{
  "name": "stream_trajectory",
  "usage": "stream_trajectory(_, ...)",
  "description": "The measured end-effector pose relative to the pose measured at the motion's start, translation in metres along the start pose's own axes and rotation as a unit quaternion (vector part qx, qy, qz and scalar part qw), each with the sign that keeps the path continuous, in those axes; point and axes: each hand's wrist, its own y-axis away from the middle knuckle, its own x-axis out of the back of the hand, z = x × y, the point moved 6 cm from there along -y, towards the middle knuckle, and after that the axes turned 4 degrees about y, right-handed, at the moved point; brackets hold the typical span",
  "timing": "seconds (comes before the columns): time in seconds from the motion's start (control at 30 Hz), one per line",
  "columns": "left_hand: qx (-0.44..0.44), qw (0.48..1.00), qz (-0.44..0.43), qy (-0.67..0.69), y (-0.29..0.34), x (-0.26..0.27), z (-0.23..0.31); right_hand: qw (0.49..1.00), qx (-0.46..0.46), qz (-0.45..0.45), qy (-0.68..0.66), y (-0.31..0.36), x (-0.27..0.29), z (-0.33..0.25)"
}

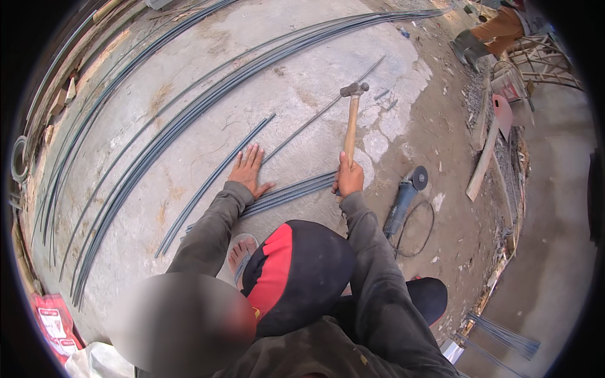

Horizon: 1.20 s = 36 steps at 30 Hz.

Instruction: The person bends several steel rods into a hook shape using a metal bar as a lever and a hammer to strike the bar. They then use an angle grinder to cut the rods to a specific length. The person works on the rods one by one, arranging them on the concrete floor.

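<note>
My right hand [350, 177] is wrapped round the wooden handle of a ball-peen hammer [351, 120], whose metal head points away from me. A single steel rod [309, 121] slants across the concrete, passing near the hammer head. My left hand [249, 171] lies flat with fingers spread, over the near end of that rod. To its left lie a few longer rods [211, 179] side by side. A bundle of short ribbed rods [290, 194] rests between my two hands, in front of my knee. Small cut pieces of rod [382, 95] lie beyond the hammer.
An angle grinder [399, 206] with its cord lies on the dirt at right. Long rebar bundles [179, 120] curve across the slab. A booted person [495, 34] is at far right, near a bucket [509, 85] and boards [484, 164]. A blurred patch covers the lower left.
</note>
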Motion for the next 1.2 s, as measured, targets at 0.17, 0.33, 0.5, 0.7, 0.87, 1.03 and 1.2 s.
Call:
stream_trajectory(0.17, -0.015, 0.99, 0.108, 0.093, -0.001, -0.012, -0.025, 0.995, -0.018, 0.082, -0.051, 0.038, 0.006, 0.027)
stream_trajectory(0.33, -0.014, 0.965, 0.235, 0.113, -0.003, 0.009, -0.008, 0.991, -0.105, 0.081, -0.029, 0.03, 0.03, 0.121)
stream_trajectory(0.5, 0.053, 0.971, 0.233, 0.026, 0.0, 0.006, -0.005, 0.987, -0.12, 0.102, 0.008, 0.048, 0.025, 0.135)
stream_trajectory(0.7, 0.011, 0.955, 0.269, 0.12, 0.007, -0.001, -0.007, 0.986, -0.134, 0.103, -0.018, 0.048, 0.022, 0.131)
stream_trajectory(0.87, -0.04, 0.931, 0.323, 0.168, 0.003, -0.004, -0.006, 0.988, -0.061, 0.129, 0.061, 0.034, 0.031, 0.156)
stream_trajectory(1.03, -0.07, 0.918, 0.338, 0.198, 0.006, -0.008, -0.008, 0.984, -0.082, 0.138, 0.077, 0.031, 0.029, 0.17)
stream_trajectory(1.2, -0.074, 0.916, 0.341, 0.198, 0.02, -0.005, -0.016, 0.984, -0.072, 0.139, 0.09, 0.038, 0.015, 0.169)
